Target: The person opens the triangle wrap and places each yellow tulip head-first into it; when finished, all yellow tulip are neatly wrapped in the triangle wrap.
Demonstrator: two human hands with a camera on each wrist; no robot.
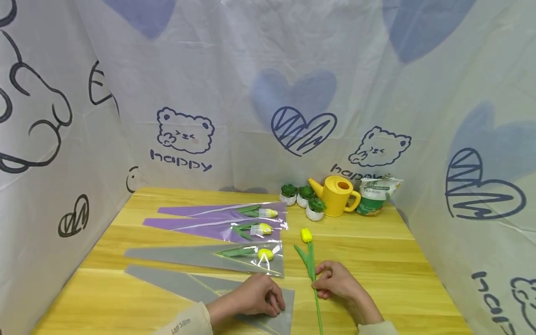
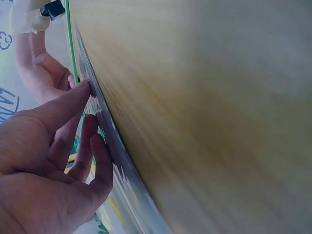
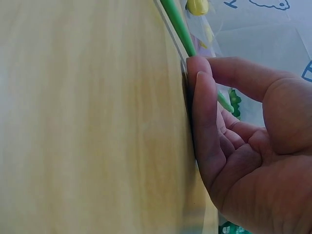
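Observation:
My right hand (image 1: 335, 281) pinches the green stem of a yellow tulip (image 1: 307, 235) between thumb and finger; its bloom points to the back of the table. The right wrist view shows the stem (image 3: 178, 24) at the fingertips. My left hand (image 1: 260, 294) lies over the right part of a grey flower sleeve (image 1: 201, 286). In the left wrist view, its loosely bent fingertips touch the sleeve (image 2: 109, 126); no pinch on the film is plain. Behind it lies another grey sleeve (image 1: 180, 257) with a yellow tulip (image 1: 265, 254) inside.
Farther back lie two purple sleeves (image 1: 188, 228), each with a yellow tulip. Three small potted succulents (image 1: 315, 211), a yellow watering can (image 1: 335, 197) and a green-and-white bag (image 1: 372, 197) stand at the back right. Printed cloth walls (image 1: 243, 139) surround the wooden table (image 1: 377, 256).

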